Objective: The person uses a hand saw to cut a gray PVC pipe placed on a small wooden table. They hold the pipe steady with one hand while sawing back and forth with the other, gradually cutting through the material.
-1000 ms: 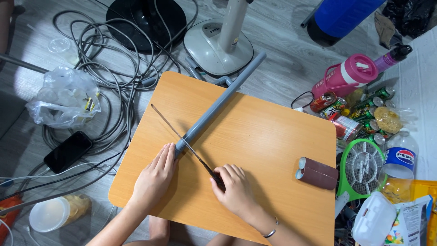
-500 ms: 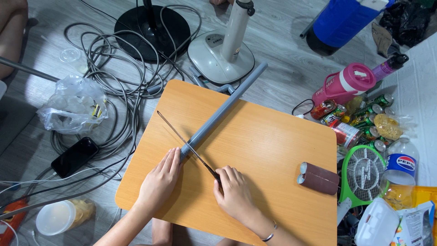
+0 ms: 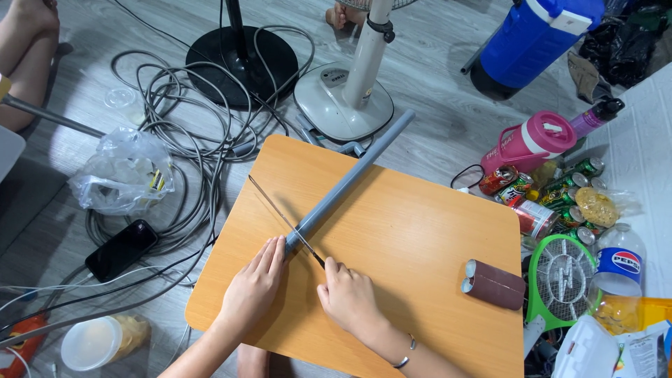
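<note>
Grey plastic pipe (image 3: 346, 187) lies diagonally across the orange wooden tabletop (image 3: 420, 231), its far end overhanging the rear edge toward the white fan base (image 3: 336, 98) and its near end under the left hand (image 3: 253, 288). The left hand presses flat, fingers extended, on the pipe's near end. The right hand (image 3: 348, 297) is closed around the handle end of a thin metal saw blade (image 3: 283, 220), which crosses the pipe at a shallow angle just beside the left fingertips.

Compared with 1 second ago, both hands and the blade hold nearly the same positions on the pipe; the main change is the camera view, which has shifted slightly so that more of the floor behind shows. Judged from this, the cut is at an early stage: the pipe is in 1 piece.

Surroundings:
- Brown roll of sandpaper (image 3: 493, 283) rests on the tabletop, well apart from the hands.
- Grey cables (image 3: 189, 140), a black phone (image 3: 122, 250) and a clear plastic bag (image 3: 122, 178) lie on the floor to the left.
- Pink bottle (image 3: 528, 143), drink cans (image 3: 553, 192) and a green electric swatter (image 3: 560, 280) crowd the right edge.

Nothing obstructs the blade's path.
</note>
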